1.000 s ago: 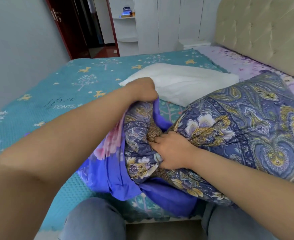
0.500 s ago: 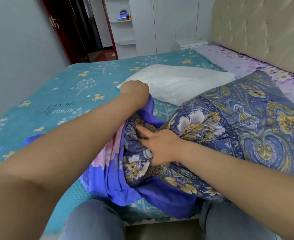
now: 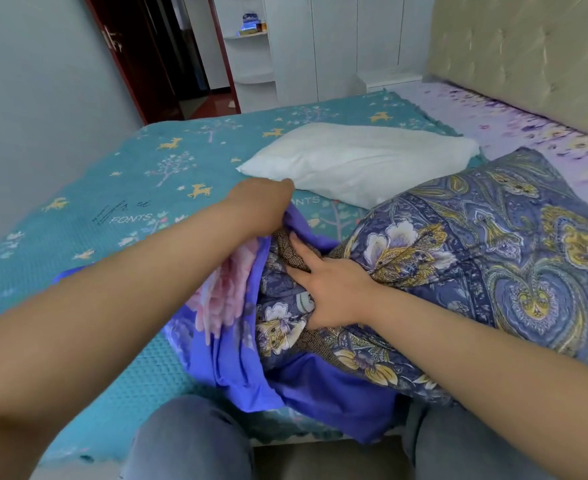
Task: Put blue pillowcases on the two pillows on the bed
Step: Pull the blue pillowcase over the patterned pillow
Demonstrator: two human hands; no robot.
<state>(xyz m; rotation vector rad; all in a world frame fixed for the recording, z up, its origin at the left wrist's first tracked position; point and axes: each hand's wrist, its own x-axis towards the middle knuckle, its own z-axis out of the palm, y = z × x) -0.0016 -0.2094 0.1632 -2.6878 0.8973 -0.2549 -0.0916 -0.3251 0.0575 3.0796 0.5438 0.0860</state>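
A pillow in a blue paisley pillowcase [image 3: 493, 258] lies at the right, its open end bunched toward the middle. My right hand [image 3: 330, 285] presses flat on that bunched end with straight fingers. My left hand [image 3: 261, 206] grips the upper edge of the fabric there, beside a plain blue pillowcase with pink flowers [image 3: 226, 327] that lies loose under and left of the pillow. A bare white pillow [image 3: 358, 161] rests farther back on the bed.
The bed has a teal quilt with deer prints [image 3: 119, 216] and a purple floral sheet [image 3: 514, 126] by the padded beige headboard [image 3: 528, 57]. My knees in jeans [image 3: 188, 441] meet the bed's near edge. A dark red door and white shelves stand behind.
My right hand's fingers went from curled on the bunched fabric to straight and pressing it. My left hand lifted the fabric edge slightly up and away.
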